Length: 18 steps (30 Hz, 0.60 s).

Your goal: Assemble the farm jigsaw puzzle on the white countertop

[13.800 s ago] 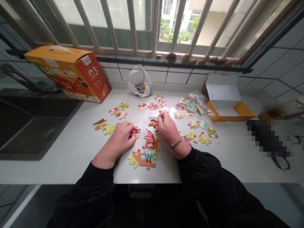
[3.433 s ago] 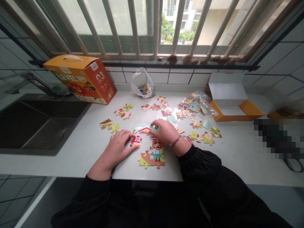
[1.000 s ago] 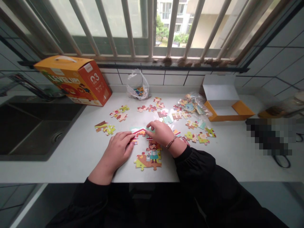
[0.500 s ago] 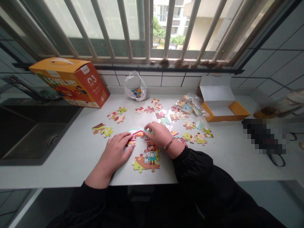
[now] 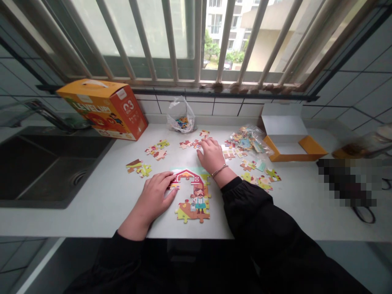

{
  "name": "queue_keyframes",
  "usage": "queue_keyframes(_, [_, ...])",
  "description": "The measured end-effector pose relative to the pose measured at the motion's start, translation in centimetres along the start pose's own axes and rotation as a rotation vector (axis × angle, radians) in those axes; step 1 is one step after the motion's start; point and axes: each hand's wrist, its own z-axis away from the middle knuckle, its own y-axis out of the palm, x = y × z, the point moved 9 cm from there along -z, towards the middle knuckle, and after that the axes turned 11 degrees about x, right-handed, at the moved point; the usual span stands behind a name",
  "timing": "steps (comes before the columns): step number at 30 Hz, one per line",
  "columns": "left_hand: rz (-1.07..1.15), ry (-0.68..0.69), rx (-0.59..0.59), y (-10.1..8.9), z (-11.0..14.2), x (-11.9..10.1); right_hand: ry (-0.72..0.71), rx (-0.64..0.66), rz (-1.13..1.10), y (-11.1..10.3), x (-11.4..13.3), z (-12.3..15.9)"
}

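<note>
A partly joined jigsaw (image 5: 192, 192), with a red barn roof above a small figure, lies on the white counter (image 5: 101, 204) in front of me. My left hand (image 5: 154, 192) rests flat at its left edge, fingertips on a small piece beside the roof. My right hand (image 5: 211, 155) reaches farther back, fingers spread over loose pieces (image 5: 196, 143) in the middle of the counter; whether it grips one is hidden. A bracelet is on that wrist.
An orange puzzle box (image 5: 105, 108) stands back left beside a dark sink (image 5: 39, 167). A plastic bag (image 5: 181, 116) and a second bag of pieces (image 5: 248, 139) lie by the wall. An open orange tray box (image 5: 290, 141) is right; more pieces (image 5: 260, 175) are scattered around.
My right hand has left the roof piece and moved back to the loose pieces. The roof piece now lies joined above the figure. My left hand stays at the puzzle's left edge.
</note>
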Motion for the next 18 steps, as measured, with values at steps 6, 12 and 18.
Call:
queue_keyframes(6, [0.005,-0.003,-0.004,-0.1,0.1,-0.1,0.050,0.152,0.084,2.8,-1.7,-3.4])
queue_keyframes(12, [0.023,0.004,-0.014,0.0,0.1,0.0,0.077,0.151,0.048,2.5,-2.4,-3.0])
queue_keyframes(18, [0.030,0.009,-0.021,-0.1,0.1,0.1,0.077,0.144,-0.091,2.6,-2.9,-2.6])
